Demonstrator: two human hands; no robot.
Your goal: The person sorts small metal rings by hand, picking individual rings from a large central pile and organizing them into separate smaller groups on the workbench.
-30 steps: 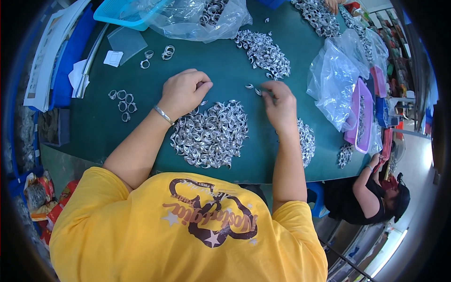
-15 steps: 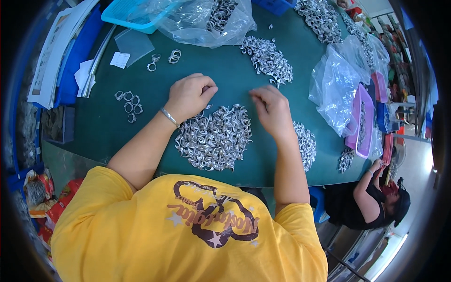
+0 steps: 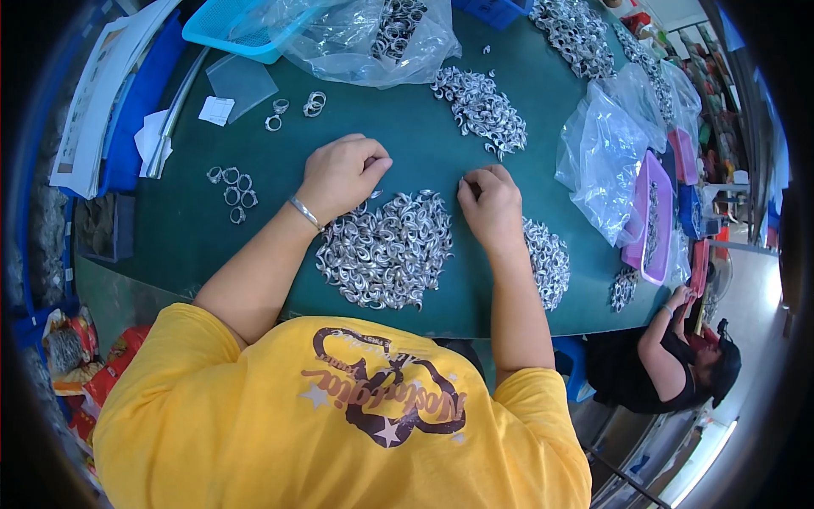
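My left hand [image 3: 343, 176], with a silver bracelet [image 3: 306, 213] at the wrist, rests at the far left edge of a pile of small silver crescent-shaped metal pieces [image 3: 386, 250]. Its fingers are curled in and the thumb lies against them. To the right of that pile, my right hand [image 3: 493, 210] is closed too, fingers bent toward the thumb. Whatever either hand may hold is hidden. A second heap of crescent pieces [image 3: 545, 265] lies beside my right forearm, partly behind it. Beyond my right hand spreads another heap of crescent pieces [image 3: 482, 110].
Several silver rings [image 3: 232, 195] lie on the green table [image 3: 280, 161] at left. At the back are a light-blue basket [image 3: 229, 34] and a clear bag of rings [image 3: 365, 59]. A plastic bag [image 3: 602, 161] and purple tray [image 3: 651, 216] stand right, near another person [image 3: 670, 356].
My right hand has drawn slightly nearer to me, and its fingers have curled in more. My left hand stays in place.
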